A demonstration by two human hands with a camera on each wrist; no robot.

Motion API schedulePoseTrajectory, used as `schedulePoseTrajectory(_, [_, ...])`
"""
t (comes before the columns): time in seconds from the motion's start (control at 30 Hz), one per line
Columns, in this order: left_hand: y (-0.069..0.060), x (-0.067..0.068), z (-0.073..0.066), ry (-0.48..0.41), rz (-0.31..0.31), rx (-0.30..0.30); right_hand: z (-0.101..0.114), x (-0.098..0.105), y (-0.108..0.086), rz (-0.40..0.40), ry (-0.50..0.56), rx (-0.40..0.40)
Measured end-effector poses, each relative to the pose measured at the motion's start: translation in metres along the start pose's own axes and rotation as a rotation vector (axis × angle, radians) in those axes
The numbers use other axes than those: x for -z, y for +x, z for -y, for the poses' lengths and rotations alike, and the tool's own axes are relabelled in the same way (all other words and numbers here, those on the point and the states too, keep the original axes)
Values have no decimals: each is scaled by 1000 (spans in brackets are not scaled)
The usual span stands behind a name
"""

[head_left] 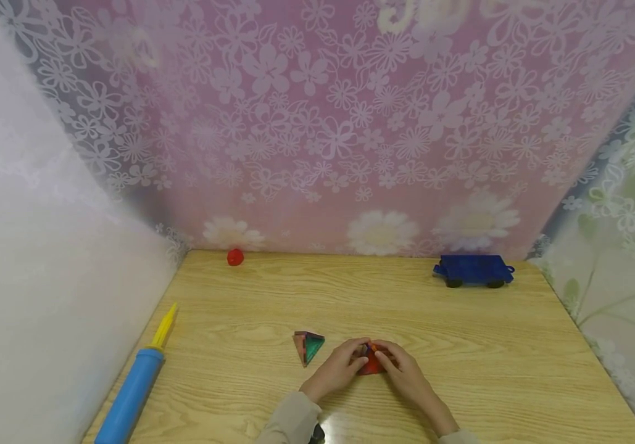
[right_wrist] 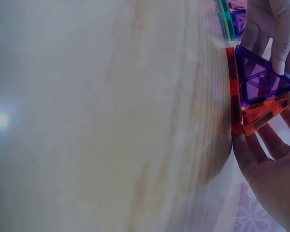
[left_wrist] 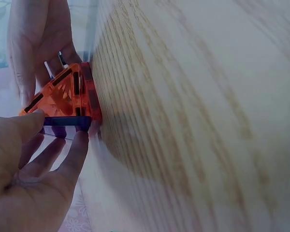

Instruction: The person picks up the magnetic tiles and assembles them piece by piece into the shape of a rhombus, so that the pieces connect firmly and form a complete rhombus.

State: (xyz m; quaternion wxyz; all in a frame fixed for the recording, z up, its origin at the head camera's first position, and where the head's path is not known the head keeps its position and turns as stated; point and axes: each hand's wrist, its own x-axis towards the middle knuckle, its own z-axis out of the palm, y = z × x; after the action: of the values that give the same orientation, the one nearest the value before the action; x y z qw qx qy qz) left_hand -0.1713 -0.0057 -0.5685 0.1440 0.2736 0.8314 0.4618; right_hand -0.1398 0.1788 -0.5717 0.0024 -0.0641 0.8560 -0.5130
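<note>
Low over the wooden table, my two hands meet around a small cluster of triangular magnetic tiles. A red tile (head_left: 371,364) lies flat at the base. My left hand (head_left: 342,364) pinches a purple triangular tile (right_wrist: 263,82) that leans up from it. On the other side, my right hand (head_left: 406,373) holds an orange triangular tile (left_wrist: 63,99) between thumb and fingers. The purple and orange tiles touch along an edge. To the left stands a small pyramid of similar tiles (head_left: 313,346), with a green side showing.
A blue hand pump (head_left: 134,391) with a yellow nozzle (head_left: 165,327) lies along the left table edge. At the back are a small red object (head_left: 235,257) and, on the right, a blue toy wagon (head_left: 474,269). Floral curtains (head_left: 323,154) hang behind the table (head_left: 228,370).
</note>
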Motion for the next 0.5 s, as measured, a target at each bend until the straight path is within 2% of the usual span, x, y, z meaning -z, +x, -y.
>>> schedulePoseTrajectory(0.2, [0,0,-1,-43,2,61,-1,0,0,9,-2,-12])
schedulePoseTrajectory(0.4, [0,1,1,-50,-30,53,1,0,0,15,-8,-19])
schedulePoseTrajectory(0.5, [1,2,2,-49,-37,40,3,1,1,12,-19,27])
